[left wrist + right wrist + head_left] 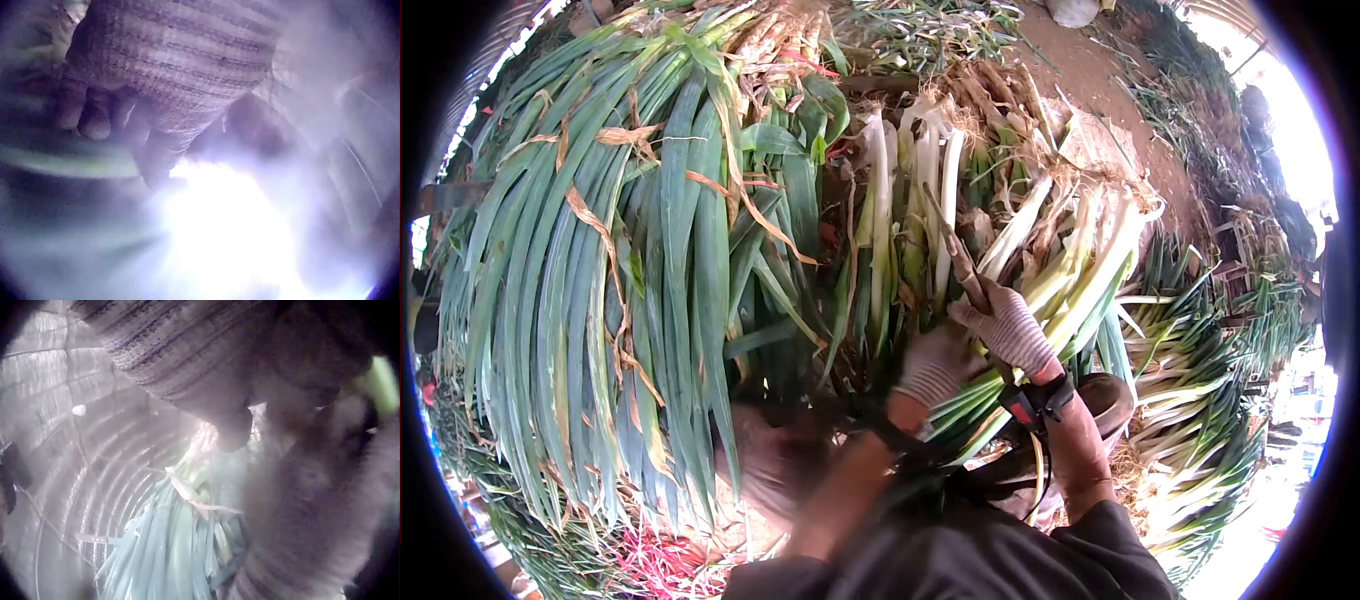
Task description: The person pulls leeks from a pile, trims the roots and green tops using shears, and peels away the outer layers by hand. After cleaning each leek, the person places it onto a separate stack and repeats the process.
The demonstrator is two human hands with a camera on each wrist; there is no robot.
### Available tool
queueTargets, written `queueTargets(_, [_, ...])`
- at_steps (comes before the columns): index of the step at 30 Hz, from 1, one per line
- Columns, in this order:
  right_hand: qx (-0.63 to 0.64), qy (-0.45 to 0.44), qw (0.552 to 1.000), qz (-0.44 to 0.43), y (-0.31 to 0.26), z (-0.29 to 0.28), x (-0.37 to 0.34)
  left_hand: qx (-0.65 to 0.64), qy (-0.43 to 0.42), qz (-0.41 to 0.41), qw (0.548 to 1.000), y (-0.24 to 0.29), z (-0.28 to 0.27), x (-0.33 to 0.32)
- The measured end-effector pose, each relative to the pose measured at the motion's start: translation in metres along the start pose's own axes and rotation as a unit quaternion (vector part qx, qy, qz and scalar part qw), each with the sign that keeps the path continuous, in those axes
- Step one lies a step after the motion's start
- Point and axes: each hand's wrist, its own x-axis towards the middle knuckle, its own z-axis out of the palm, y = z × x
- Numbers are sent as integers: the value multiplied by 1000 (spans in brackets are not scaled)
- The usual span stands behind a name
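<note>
Striped knit gloves cover both hands. My right hand [1013, 325] grips a slim knife [963, 265], its narrow dark tip pointing up and away among the leeks. Just below and left of it, my blurred left hand [937, 368] lies low over green leaves. In the left wrist view its fingers [94, 122] curl, and a pale green leek [75, 164] runs to the thumb. White-stemmed leeks [1097, 255] slant beside the right hand, while more leeks [882, 190] stand ahead with roots upward. The right wrist view shows the right glove [181, 350] close up.
A large heap of long green leeks [600, 290] fills the left side. Trimmed leeks [1190, 400] are stacked on the right. Dry leaf scraps [1100, 145] lie on the brown ground [1060, 60]. Red strings [665, 560] show at lower left.
</note>
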Motion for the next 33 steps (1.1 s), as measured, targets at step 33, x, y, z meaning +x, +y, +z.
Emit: queueTargets(33, [-2, 80, 977, -199, 5, 33, -12, -3, 226, -147, 963, -46, -4, 27])
